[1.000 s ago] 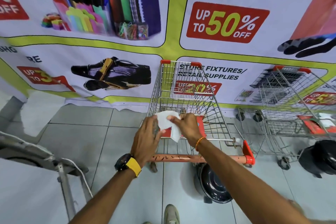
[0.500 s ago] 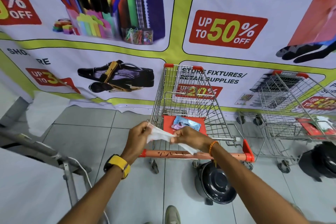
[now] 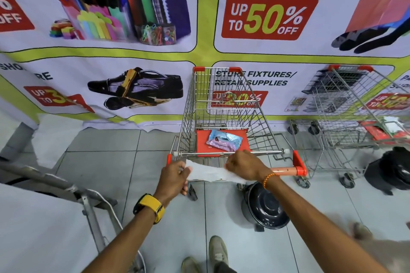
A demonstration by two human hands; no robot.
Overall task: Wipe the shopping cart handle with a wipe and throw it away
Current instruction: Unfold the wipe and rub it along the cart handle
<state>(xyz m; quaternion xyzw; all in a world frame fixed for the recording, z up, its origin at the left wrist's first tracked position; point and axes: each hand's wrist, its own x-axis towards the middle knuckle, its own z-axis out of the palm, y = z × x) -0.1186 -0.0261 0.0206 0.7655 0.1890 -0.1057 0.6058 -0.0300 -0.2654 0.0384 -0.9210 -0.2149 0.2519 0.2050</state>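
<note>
A wire shopping cart (image 3: 221, 104) stands in front of me with an orange handle (image 3: 286, 170) and red end caps. A white wipe (image 3: 210, 172) is stretched flat along the left part of the handle. My left hand (image 3: 175, 175) pinches its left end and my right hand (image 3: 243, 167) holds its right end, both at handle height. The handle's left half is hidden behind the wipe and my hands. A blue and pink wipes packet (image 3: 224, 141) lies on the cart's red child seat.
A black round bin (image 3: 267, 205) with a lid sits on the tiled floor under the handle's right side. A second cart (image 3: 346, 122) stands to the right, with a black bag (image 3: 392, 169) beyond it. A metal frame (image 3: 88, 204) is at left. A printed banner covers the wall.
The wipe has gone from crumpled above the child seat to spread wide between my hands, which moved apart and down onto the handle.
</note>
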